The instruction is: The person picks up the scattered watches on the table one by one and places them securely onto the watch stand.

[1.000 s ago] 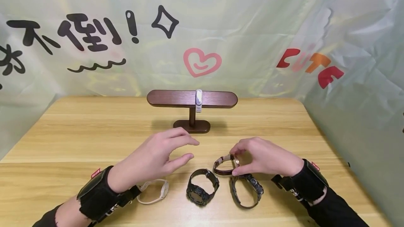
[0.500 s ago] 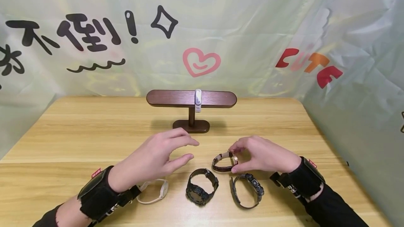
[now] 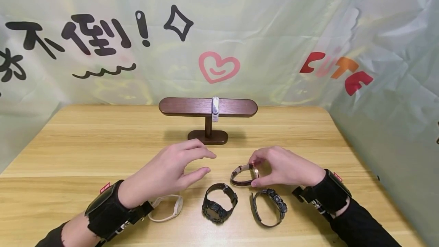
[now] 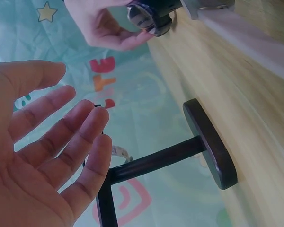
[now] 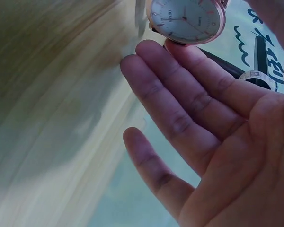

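My right hand (image 3: 286, 166) pinches a wristwatch (image 3: 241, 183) with a brown strap between thumb and fingers, at opposite edges of its case. In the right wrist view the round white dial (image 5: 187, 20) with a rose-gold rim faces the palm, and the other fingers stretch out below it. The strap forms a closed loop toward the left. My left hand (image 3: 168, 170) hovers over the table with fingers relaxed and apart, holding nothing; its palm (image 4: 33, 184) shows bare in the left wrist view. Behind the hands stands a dark wooden T-shaped watch stand (image 3: 185, 107) carrying a pale smart band (image 3: 215, 106).
On the wooden table (image 3: 103, 140), a white watch (image 3: 177, 206) lies partly behind the left wrist. A black watch (image 3: 214, 212) sits in the middle, and another dark chunky watch (image 3: 278, 201) lies near the right hand. A printed cloth (image 3: 274, 29) hangs behind.
The right hand has shifted slightly away from me with the brown-strapped wristwatch, opening a gap to the dark chunky watch. My left hand stays where it was.
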